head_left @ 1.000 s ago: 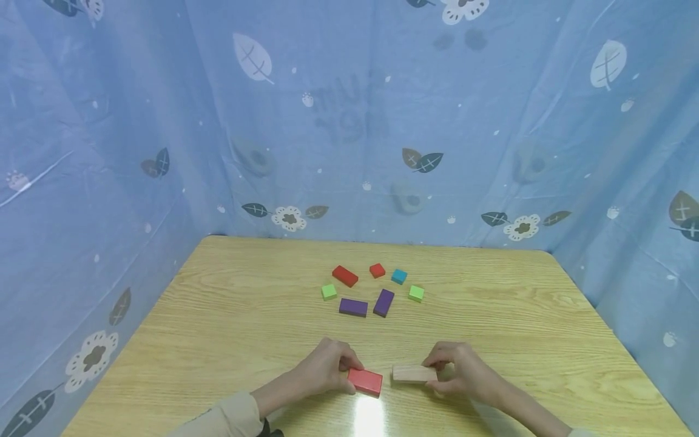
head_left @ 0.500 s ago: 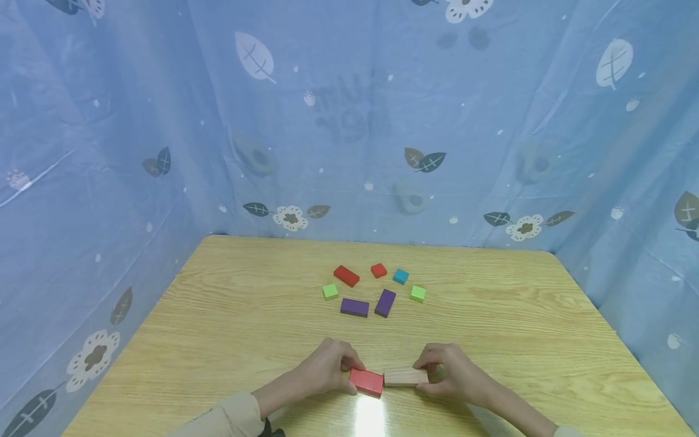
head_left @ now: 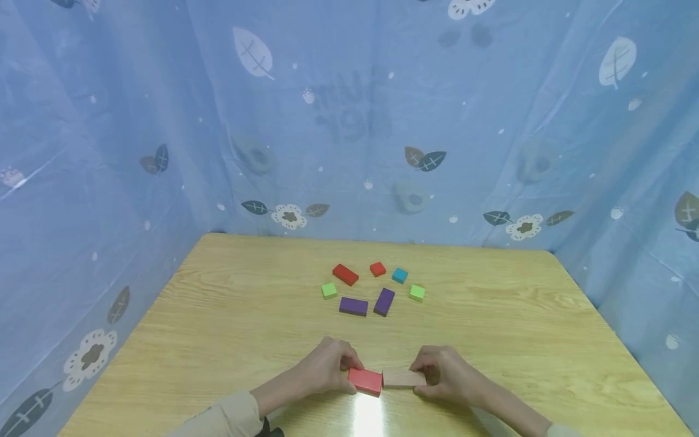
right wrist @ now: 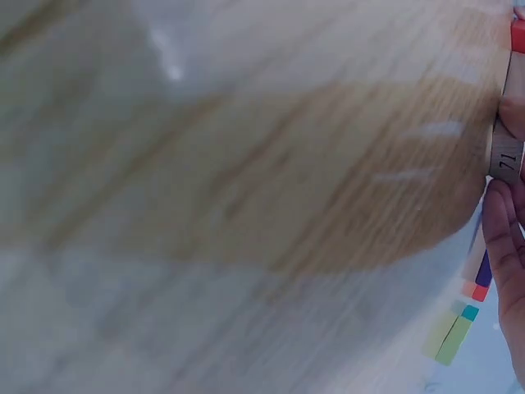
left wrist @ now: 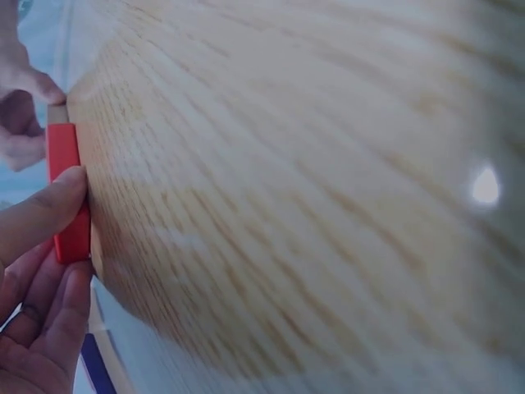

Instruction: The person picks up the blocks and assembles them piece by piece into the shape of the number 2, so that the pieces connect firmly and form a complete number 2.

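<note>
My left hand (head_left: 329,368) pinches a red rectangular block (head_left: 365,382) by its left part, low at the table's near side. Thumb and fingers of my right hand (head_left: 449,377) grip a plain wooden block (head_left: 399,379) by its right end. The two blocks lie in a row, end to end; they look to be touching. In the left wrist view the red block (left wrist: 61,150) sits between thumb and fingertips, the wooden block (left wrist: 57,113) just beyond it. Dark printed marks show on the wooden block (right wrist: 506,153) in the right wrist view.
Farther back on the wooden table (head_left: 246,328) lie two purple blocks (head_left: 354,306), a long dark red block (head_left: 346,275), a small red block (head_left: 378,269), a blue block (head_left: 400,275) and green blocks (head_left: 329,291). A blue patterned curtain (head_left: 338,121) surrounds the table.
My right hand has moved left with the wooden block, closing the gap to the red block. A smoother face of the wooden block now shows. My left hand has stayed in place.
</note>
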### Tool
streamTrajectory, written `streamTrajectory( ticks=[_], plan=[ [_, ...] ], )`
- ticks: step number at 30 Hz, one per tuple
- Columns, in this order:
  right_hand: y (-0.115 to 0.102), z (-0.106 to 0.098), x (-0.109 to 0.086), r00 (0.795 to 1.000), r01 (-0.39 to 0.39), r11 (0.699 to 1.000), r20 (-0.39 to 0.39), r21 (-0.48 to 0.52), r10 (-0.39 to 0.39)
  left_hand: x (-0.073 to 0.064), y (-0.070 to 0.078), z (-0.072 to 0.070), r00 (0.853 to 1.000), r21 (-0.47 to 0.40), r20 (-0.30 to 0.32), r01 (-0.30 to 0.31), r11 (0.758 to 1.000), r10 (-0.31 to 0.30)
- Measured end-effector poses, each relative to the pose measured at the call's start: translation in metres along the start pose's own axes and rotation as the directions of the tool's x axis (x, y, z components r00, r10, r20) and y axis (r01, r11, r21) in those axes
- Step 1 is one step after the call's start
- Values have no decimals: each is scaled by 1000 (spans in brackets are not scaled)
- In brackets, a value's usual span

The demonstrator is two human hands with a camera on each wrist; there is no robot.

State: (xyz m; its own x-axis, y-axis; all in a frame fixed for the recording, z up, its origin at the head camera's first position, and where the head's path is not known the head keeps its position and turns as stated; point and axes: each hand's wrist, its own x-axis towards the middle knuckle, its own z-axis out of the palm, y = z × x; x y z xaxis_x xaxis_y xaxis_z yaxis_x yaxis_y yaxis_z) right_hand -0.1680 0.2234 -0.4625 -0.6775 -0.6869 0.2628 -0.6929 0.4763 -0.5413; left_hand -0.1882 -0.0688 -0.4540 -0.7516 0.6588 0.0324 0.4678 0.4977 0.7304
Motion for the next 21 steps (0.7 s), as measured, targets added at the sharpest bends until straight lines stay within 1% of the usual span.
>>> streamTrajectory(
  ticks=[5, 9, 12, 14, 17, 19, 21],
  plan=[
    [-1, 0, 4, 1000, 15, 999, 21, -39, -14, 0, -2, 0, 1000, -5, 2, -4, 1000, 4],
    [-6, 2, 12, 999, 40, 997, -18, -70, -41, 1, -2, -1, 1000, -3, 0, -15, 1000, 15],
    [-13, 5, 20, 998, 44, 996, -33, -83, -47, 2, -3, -2, 1000, -3, 0, -8, 1000, 8],
    [-18, 9, 24, 999, 32, 996, -22, -80, -34, 2, -3, -2, 1000, -9, 3, 2, 1000, -2],
    [-23, 14, 28, 1000, -4, 997, 6, -79, 5, 1, -3, -1, 1000, -18, 6, 10, 1000, -10],
    [-25, 17, 30, 999, -28, 996, 24, -82, 30, 0, -3, 0, 1000, -18, 5, 7, 1000, -7],
    [-25, 20, 32, 999, -35, 995, 33, -90, 38, 0, -3, 0, 1000, -9, 1, -3, 1000, 3]
  ],
)
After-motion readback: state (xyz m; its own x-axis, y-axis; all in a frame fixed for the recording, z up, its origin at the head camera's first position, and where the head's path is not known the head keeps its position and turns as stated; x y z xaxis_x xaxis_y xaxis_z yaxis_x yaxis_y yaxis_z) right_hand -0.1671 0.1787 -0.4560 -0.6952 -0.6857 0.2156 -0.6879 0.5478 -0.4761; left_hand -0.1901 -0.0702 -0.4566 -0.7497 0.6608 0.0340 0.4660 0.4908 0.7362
